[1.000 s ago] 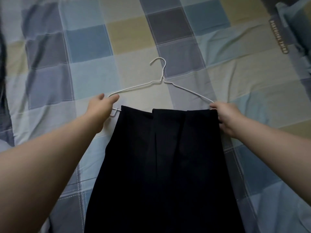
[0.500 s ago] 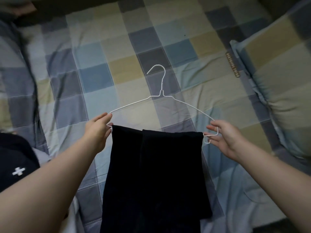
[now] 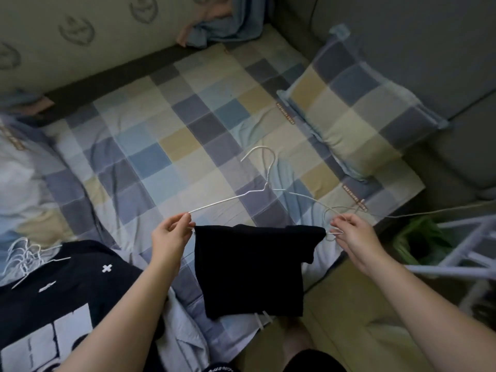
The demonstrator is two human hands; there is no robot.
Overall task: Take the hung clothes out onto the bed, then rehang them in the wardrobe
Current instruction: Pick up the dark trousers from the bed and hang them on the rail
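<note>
Checkered cotton bed beneath a dark folded garment on a white wire hanger, held in the air near the bed's edge.
Hanger ends pinched between thumb and fingertips by left hand and right hand, garment draped over the bottom bar between them. For a clean carry to the wardrobe: keep the bar level, stop the fabric sliding toward either end, move one hand to the hook. Against the frame half a second ago: lifted higher and drawn back toward the bed's edge, with the pillow now wholly in view.
</note>
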